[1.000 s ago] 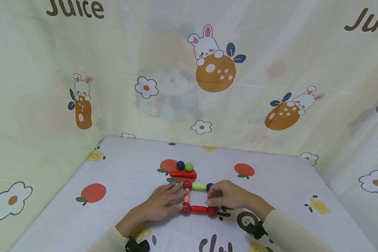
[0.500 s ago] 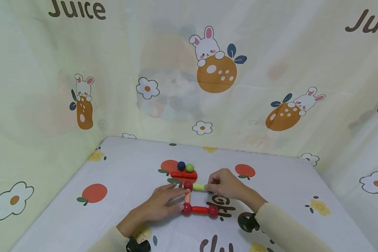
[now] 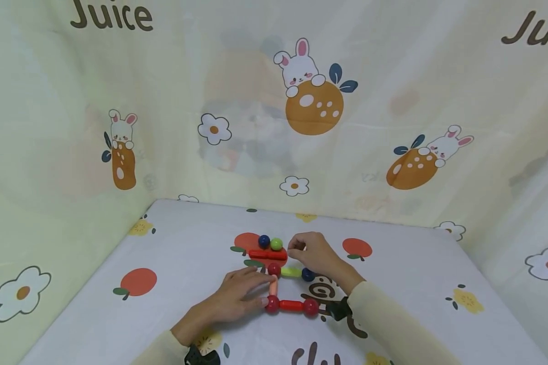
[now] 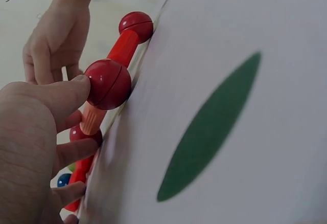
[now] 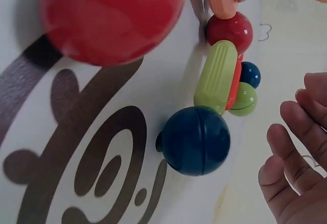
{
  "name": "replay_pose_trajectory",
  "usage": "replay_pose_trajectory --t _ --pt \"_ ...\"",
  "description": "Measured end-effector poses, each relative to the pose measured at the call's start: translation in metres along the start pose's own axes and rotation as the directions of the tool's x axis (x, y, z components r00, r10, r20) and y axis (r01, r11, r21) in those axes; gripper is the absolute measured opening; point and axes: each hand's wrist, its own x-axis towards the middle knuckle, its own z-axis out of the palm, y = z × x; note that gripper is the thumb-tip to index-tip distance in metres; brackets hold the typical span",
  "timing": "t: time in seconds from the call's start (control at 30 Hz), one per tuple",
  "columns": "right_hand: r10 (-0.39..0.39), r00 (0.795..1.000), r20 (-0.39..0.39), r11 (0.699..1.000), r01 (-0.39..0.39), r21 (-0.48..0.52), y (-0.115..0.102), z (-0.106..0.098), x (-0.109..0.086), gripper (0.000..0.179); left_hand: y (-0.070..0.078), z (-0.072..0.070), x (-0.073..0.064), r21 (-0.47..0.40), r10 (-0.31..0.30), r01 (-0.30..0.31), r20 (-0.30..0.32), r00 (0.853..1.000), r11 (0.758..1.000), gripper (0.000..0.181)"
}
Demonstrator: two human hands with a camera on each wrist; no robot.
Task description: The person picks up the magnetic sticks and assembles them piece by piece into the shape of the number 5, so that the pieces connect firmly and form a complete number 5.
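In the head view, my left hand [image 3: 237,294] rests beside a built frame of balls and rods. Its thumb touches the near-left red ball [image 4: 108,84], while its other fingers lie along the orange rod [image 4: 93,120] and the far-left red ball [image 3: 274,269]. A red rod [image 3: 292,305] runs to the near-right red ball [image 3: 310,307]; a yellow-green rod [image 5: 216,75] runs to a dark blue ball [image 5: 196,141]. My right hand [image 3: 317,253] hovers beyond that rod with relaxed fingers, holding nothing. To its left are loose red rods [image 3: 267,254].
Behind the loose red rods sit a second dark blue ball [image 3: 264,241] and a green ball [image 3: 276,244]. A printed white cloth [image 3: 187,233] covers the table. Patterned curtain [image 3: 242,66] stands along its back and sides.
My right hand has let go near the far-right blue ball and moved up and left, toward the loose rods and balls. My left hand has stayed in place.
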Motion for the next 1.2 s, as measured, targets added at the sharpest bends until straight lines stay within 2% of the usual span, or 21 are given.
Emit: replay_pose_trajectory --t 0.37,0.67,0.97,1.2 --pt "0.071 0.997 0.025 0.997 -0.07 -0.044 0.002 0.009 0.015 0.009 -0.002 -0.001 0.0 0.008 0.016 -0.016 0.004 1.0 1.0 0.053" --pt "0.132 0.984 0.121 0.983 -0.115 -0.14 0.008 0.017 0.024 0.013 0.0 0.0 -0.001 -0.003 0.019 -0.019 0.003 1.0 1.0 0.052" --pt "0.168 0.968 0.187 0.961 -0.119 -0.249 0.008 0.024 0.03 0.029 -0.002 0.002 -0.001 0.0 0.005 -0.005 0.005 1.0 1.0 0.052" --pt "0.148 0.966 0.212 0.945 -0.075 -0.319 0.006 0.029 0.031 0.006 -0.002 0.002 -0.001 -0.01 0.007 -0.007 0.011 1.0 1.0 0.053"
